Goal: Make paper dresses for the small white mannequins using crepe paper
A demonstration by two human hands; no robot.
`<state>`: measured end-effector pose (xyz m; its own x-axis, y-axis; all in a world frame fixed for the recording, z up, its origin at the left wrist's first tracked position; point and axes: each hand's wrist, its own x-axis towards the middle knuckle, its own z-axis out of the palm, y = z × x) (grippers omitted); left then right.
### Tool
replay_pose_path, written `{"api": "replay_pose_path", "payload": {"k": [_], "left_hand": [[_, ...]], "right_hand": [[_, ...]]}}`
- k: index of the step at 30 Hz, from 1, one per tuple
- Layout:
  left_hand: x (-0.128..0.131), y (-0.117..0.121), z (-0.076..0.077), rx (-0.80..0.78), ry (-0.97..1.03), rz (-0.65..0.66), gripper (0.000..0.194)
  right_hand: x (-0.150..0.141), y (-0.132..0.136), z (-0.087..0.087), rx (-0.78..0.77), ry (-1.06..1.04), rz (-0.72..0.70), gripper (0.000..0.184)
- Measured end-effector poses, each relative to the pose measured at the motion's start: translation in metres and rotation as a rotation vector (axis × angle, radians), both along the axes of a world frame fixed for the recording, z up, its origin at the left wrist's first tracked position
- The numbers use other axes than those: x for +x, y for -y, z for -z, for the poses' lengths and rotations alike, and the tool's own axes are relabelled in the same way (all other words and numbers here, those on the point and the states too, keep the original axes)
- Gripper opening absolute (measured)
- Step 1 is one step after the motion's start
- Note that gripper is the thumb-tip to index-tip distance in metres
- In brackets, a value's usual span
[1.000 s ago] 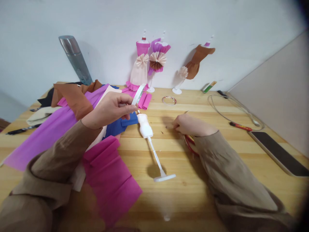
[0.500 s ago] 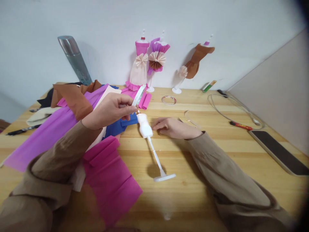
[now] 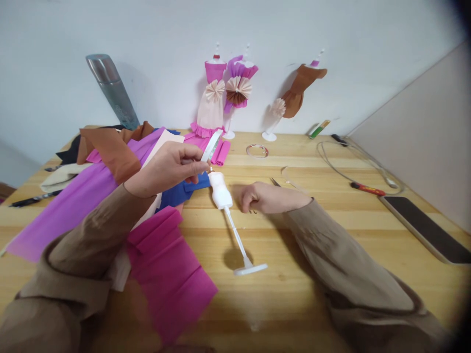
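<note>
My left hand (image 3: 180,164) is closed, with thumb and fingers pinching a white band with small print, probably a roll of tape (image 3: 211,145) seen edge-on. Just below these fingertips is the neck of a small white dress form (image 3: 221,192). The form leans, its thin stand and round base (image 3: 250,269) toward me. On its right, apart from it, my right hand (image 3: 259,197) hovers low over the table with its fingers curled. A dark pointed tip (image 3: 274,182) shows behind that hand and small gold-coloured bits below it; what the fingers hold is hidden.
Crepe paper sheets, such as a magenta one (image 3: 172,269) and a purple one (image 3: 69,206), cover the left. Along the wall stand a flask (image 3: 114,90) and dressed forms (image 3: 216,98). A bracelet-like ring (image 3: 257,151), a cable (image 3: 331,166) and a phone (image 3: 427,228) lie farther right.
My right hand has drawn slightly right, away from the dress form, and its fingers are more curled. My left hand and the tape have stayed in place.
</note>
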<state>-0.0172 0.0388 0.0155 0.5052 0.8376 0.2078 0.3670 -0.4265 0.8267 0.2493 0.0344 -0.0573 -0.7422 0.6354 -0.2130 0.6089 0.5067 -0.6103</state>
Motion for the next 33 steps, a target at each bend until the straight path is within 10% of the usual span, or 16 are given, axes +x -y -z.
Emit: {"api": "replay_pose_path", "payload": {"k": [20,25,33], "left_hand": [[0.0,-0.001,0.003,-0.01,0.001,0.011,0.017],[0.0,-0.001,0.003,-0.015,-0.022,0.028,0.02],[-0.001,-0.001,-0.001,0.008,0.007,0.018,0.015]], "right_hand": [[0.012,0.001,-0.01,-0.282,-0.022,0.098,0.019],[-0.003,0.011,-0.011,-0.717,-0.03,0.018,0.021],[0.042,0.0,-0.034,-0.328,0.228,0.556,0.018]]}}
